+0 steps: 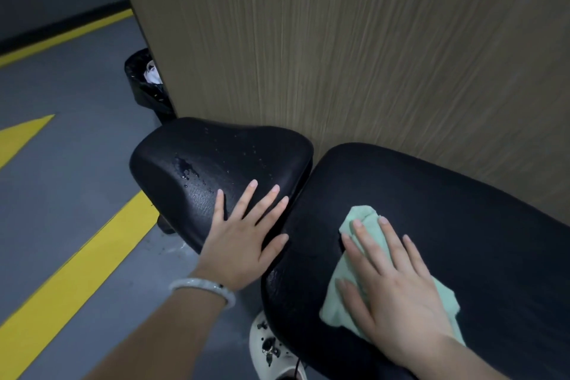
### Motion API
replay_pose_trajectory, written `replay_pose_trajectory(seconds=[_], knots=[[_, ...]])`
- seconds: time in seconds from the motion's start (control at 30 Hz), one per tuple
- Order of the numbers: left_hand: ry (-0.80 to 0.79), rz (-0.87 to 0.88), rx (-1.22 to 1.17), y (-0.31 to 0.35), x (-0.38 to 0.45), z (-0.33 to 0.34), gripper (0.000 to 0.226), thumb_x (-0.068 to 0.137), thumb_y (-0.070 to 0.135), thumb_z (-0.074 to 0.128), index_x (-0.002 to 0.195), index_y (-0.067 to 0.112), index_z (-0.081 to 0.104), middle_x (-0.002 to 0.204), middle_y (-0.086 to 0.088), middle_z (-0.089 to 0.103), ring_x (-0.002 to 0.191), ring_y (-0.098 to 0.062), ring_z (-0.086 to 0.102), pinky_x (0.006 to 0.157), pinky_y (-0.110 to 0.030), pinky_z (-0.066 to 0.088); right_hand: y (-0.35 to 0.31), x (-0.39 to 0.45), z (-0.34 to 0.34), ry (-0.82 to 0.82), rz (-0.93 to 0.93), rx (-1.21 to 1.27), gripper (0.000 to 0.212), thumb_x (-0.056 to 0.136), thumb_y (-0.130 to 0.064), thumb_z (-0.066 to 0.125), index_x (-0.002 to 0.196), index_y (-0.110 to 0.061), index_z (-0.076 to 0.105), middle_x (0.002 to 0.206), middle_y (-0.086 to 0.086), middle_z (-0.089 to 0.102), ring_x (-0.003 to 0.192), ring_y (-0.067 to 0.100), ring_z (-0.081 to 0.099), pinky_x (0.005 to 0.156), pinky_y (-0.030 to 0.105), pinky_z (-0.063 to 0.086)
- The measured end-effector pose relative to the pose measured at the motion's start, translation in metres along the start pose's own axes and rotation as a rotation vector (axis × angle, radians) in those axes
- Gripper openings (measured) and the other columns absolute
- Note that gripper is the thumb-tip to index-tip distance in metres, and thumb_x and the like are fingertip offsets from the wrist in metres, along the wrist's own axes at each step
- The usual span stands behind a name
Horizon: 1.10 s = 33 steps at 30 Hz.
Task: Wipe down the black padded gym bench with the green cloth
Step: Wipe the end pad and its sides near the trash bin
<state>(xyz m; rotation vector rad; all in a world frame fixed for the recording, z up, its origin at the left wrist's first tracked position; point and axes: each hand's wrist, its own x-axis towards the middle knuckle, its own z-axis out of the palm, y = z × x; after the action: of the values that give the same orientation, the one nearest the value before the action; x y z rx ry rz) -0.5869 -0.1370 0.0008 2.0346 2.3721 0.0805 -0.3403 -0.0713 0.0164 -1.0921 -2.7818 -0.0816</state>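
Note:
The black padded bench has two pads: a small seat pad [197, 163] on the left, wet with droplets, and a long back pad [447, 210] running off to the right. My left hand [243, 241] rests flat on the seat pad's near right edge, fingers spread and straight. My right hand [391, 287] lies flat on the green cloth [364, 219], pressing it onto the near left part of the long pad. The cloth sticks out beyond the fingertips and at both sides of the hand.
A wood-grain wall panel [370, 40] stands right behind the bench. A black bin [145, 83] with a liner sits at the panel's left corner. Grey floor with yellow stripes [77, 271] lies to the left. A white shoe [271, 345] shows below the bench.

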Motion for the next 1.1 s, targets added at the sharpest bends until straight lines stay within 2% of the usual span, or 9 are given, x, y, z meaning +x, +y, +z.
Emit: replay_pose_trajectory(seconds=[0.13, 0.33, 0.43, 0.53, 0.63, 0.73, 0.9, 1.0, 1.1], knots=[[0.035, -0.019, -0.027, -0.001, 0.001, 0.002, 0.065, 0.097, 0.062, 0.009, 0.15, 0.03, 0.031, 0.159, 0.009, 0.022, 0.149, -0.019, 0.011, 0.113, -0.066, 0.009, -0.007, 0.033, 0.008, -0.013, 0.022, -0.038, 0.063, 0.093, -0.055, 0.031, 0.139, -0.02, 0.053, 0.15, 0.0, 0.043, 0.142, 0.032, 0.032, 0.11, 0.048, 0.02], [0.032, -0.108, -0.079, 0.005, 0.002, -0.001, 0.071, 0.091, 0.066, 0.005, 0.153, 0.032, 0.009, 0.161, 0.014, 0.001, 0.148, -0.008, -0.009, 0.116, -0.055, -0.01, -0.008, 0.06, 0.014, -0.025, 0.048, -0.079, 0.064, 0.094, -0.056, 0.027, 0.141, -0.019, 0.051, 0.15, 0.001, 0.042, 0.142, 0.032, 0.031, 0.11, 0.047, 0.018], [0.006, -0.126, -0.075, 0.005, 0.002, -0.003, 0.076, 0.084, 0.068, -0.006, 0.152, 0.034, -0.005, 0.157, 0.018, -0.017, 0.144, -0.004, -0.023, 0.115, -0.051, -0.018, -0.014, 0.043, 0.009, -0.002, 0.059, -0.052, 0.064, 0.093, -0.054, 0.03, 0.138, -0.016, 0.054, 0.149, 0.003, 0.044, 0.141, 0.033, 0.032, 0.11, 0.049, 0.021], [-0.014, -0.142, -0.093, 0.005, 0.004, -0.006, 0.08, 0.08, 0.068, -0.009, 0.151, 0.031, -0.013, 0.154, 0.018, -0.024, 0.142, -0.003, -0.028, 0.115, -0.05, -0.019, -0.023, 0.008, 0.005, 0.04, 0.044, -0.008, 0.061, 0.093, -0.053, 0.033, 0.136, -0.016, 0.057, 0.149, 0.002, 0.044, 0.141, 0.032, 0.032, 0.11, 0.05, 0.024], [-0.028, -0.168, -0.09, 0.006, 0.004, -0.006, 0.082, 0.077, 0.069, -0.013, 0.146, 0.026, -0.024, 0.153, 0.015, -0.03, 0.139, -0.001, -0.031, 0.115, -0.049, -0.019, -0.03, -0.023, 0.001, 0.084, 0.034, 0.047, 0.064, 0.099, -0.055, 0.019, 0.132, -0.018, 0.06, 0.148, -0.002, 0.046, 0.139, 0.032, 0.037, 0.107, 0.051, 0.029], [0.008, -0.184, -0.095, 0.009, 0.004, -0.004, 0.084, 0.079, 0.069, -0.012, 0.15, 0.025, -0.016, 0.154, 0.014, -0.026, 0.141, -0.002, -0.028, 0.116, -0.049, -0.017, -0.031, -0.027, 0.0, 0.065, 0.033, 0.048, 0.067, 0.097, -0.056, 0.015, 0.133, -0.02, 0.059, 0.149, -0.003, 0.045, 0.139, 0.032, 0.038, 0.106, 0.051, 0.029], [0.11, -0.201, -0.13, 0.011, 0.003, 0.004, 0.079, 0.089, 0.066, 0.005, 0.155, 0.022, 0.013, 0.161, 0.011, 0.003, 0.147, -0.004, -0.008, 0.118, -0.051, -0.006, -0.027, 0.008, 0.004, 0.006, 0.086, 0.021, 0.062, 0.089, -0.054, 0.037, 0.137, -0.02, 0.055, 0.15, 0.0, 0.042, 0.142, 0.032, 0.032, 0.109, 0.049, 0.023], [0.154, -0.204, -0.143, 0.011, 0.004, 0.008, 0.075, 0.092, 0.062, 0.016, 0.153, 0.019, 0.026, 0.16, 0.008, 0.019, 0.148, -0.006, 0.005, 0.118, -0.054, 0.005, -0.022, 0.038, 0.007, -0.047, 0.13, -0.017, 0.064, 0.09, -0.056, 0.033, 0.139, -0.02, 0.052, 0.151, 0.002, 0.042, 0.141, 0.033, 0.033, 0.111, 0.048, 0.023], [0.166, -0.246, -0.199, 0.019, 0.006, 0.006, 0.074, 0.091, 0.059, 0.018, 0.152, 0.018, 0.028, 0.16, 0.008, 0.02, 0.147, -0.006, 0.003, 0.119, -0.054, 0.002, -0.017, 0.066, 0.005, -0.103, 0.18, -0.015, 0.069, 0.09, -0.058, 0.024, 0.143, -0.021, 0.047, 0.153, 0.001, 0.037, 0.144, 0.031, 0.027, 0.114, 0.05, 0.027]])
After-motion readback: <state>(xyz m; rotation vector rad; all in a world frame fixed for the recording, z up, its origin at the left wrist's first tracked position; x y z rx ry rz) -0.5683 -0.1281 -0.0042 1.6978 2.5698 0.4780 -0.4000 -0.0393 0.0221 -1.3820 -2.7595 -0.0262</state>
